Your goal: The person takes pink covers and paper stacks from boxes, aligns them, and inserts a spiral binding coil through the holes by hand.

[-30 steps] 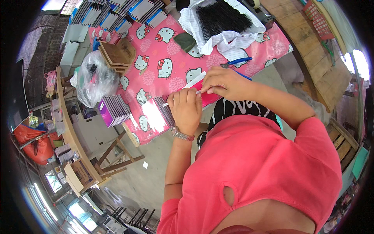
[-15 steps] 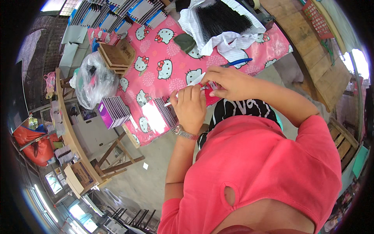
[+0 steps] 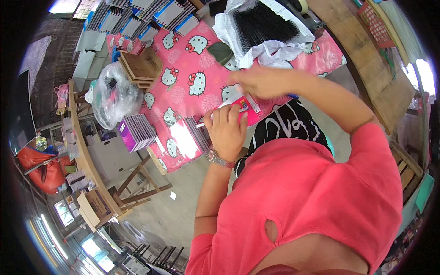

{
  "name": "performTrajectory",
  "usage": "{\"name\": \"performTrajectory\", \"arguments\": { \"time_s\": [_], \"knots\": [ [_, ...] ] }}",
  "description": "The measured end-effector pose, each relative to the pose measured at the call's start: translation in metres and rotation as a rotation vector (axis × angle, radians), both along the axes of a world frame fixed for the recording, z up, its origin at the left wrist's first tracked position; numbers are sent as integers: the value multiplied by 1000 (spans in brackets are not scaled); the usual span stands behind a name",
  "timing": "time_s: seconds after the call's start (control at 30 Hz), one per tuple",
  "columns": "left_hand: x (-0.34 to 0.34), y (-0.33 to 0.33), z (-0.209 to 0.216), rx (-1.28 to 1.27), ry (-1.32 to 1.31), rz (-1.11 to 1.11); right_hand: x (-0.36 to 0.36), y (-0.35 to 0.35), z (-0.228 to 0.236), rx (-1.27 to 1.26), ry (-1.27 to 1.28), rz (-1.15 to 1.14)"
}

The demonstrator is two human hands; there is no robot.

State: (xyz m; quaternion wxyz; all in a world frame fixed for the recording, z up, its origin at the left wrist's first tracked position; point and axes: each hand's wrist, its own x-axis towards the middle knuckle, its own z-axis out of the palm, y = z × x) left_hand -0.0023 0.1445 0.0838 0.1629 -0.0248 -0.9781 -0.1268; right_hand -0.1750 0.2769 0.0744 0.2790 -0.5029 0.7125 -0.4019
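Observation:
My left hand (image 3: 227, 127) rests with bent fingers over the left side of a small pink notebook or cover (image 3: 253, 115), gripping it at the near edge of the table. White paper shows along its far side. Above the notebook's far right corner, my right hand (image 3: 259, 82) is smeared by motion, so its fingers and anything in them are unclear. A blue tool handle (image 3: 292, 96) peeks out below my right wrist; whether I hold it is hidden. Left of my left hand lies a stack of spiral-bound notebooks (image 3: 190, 137) with a glossy cover.
Purple notebooks (image 3: 136, 133) stand at the table's left edge, below a clear plastic bag (image 3: 114, 98) and wooden boards (image 3: 140, 66). Blue-and-white spiral notebooks (image 3: 169, 13) fill the far left. Black coils (image 3: 263, 25) lie on white cloth at the back, beside a dark green piece (image 3: 220, 52).
My right hand has lifted off the notebook and moved slightly up. The blue handle, earlier beyond my right forearm, now shows below it. My left hand stays on the notebook.

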Motion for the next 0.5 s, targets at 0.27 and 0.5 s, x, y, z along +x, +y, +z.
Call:
{"name": "performTrajectory", "arguments": {
  "time_s": [0.27,0.5],
  "knots": [
    [4,-9,3,-46,-91,-19,-111,-98,-68,326,775,106],
    [27,-31,-23,207,-263,162,-76,-62,-13,103,47,152]
  ]
}}
